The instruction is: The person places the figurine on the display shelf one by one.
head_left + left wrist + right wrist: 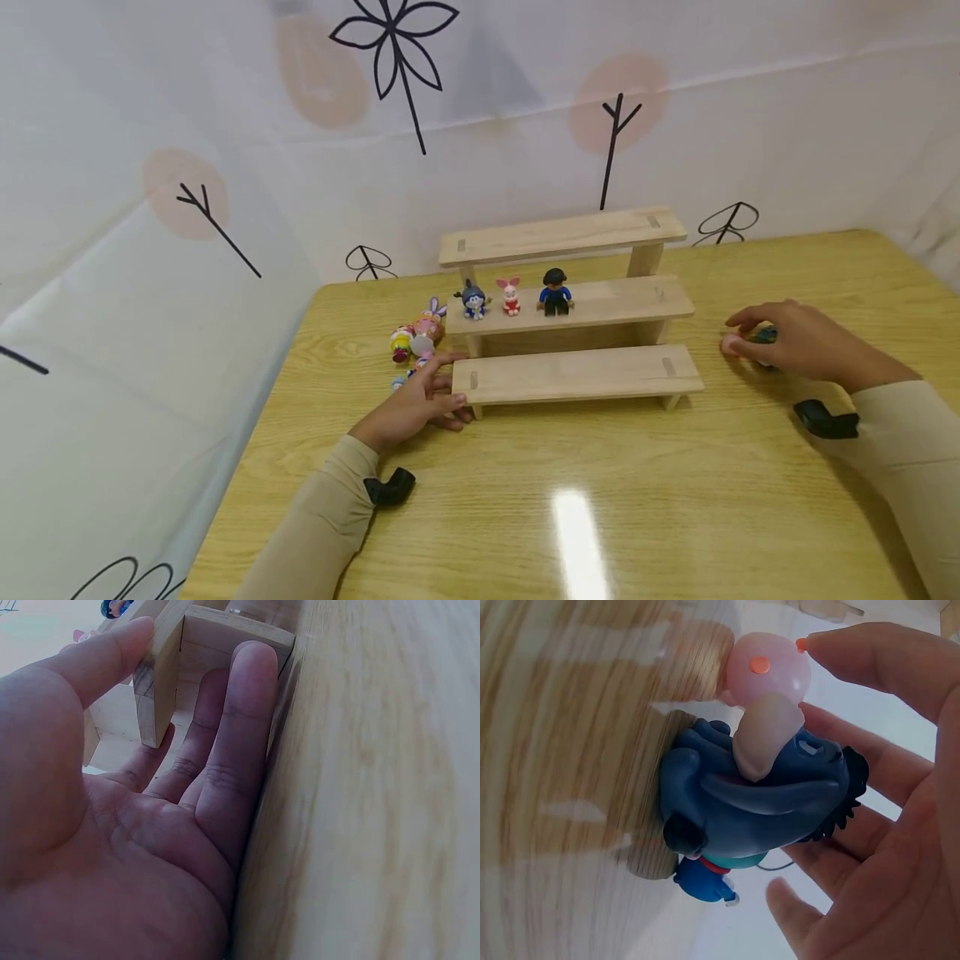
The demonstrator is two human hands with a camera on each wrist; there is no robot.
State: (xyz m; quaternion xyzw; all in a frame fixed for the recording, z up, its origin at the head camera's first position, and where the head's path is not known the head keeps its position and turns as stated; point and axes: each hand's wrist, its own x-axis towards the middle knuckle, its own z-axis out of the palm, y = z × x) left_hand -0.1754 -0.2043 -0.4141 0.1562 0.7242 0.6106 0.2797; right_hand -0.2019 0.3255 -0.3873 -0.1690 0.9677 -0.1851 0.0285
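My left hand (416, 404) holds the left end of the lowest board of a three-tier wooden stand (577, 375). In the left wrist view the thumb lies along the board end (159, 690), with the other fingers reaching beneath it. On the table right of the stand, my right hand (806, 342) curves loosely around a cluster of toy figures. A blue-grey donkey figure (742, 787) stands nearest its palm. Beside the donkey is a round pink figure (769, 671) with orange bits, a fingertip right at one of them. Behind sits a small blue figure (705, 881) with a red band.
The middle tier bears a blue-hatted figure (474, 302), a pink piglet figure (511, 297) and a black-capped figure (555, 293). Left of the stand lie several toys, among them a rabbit-eared figure (429, 323) and a yellow-and-white one (402, 342). A patterned cloth (510, 167) hangs behind the table.
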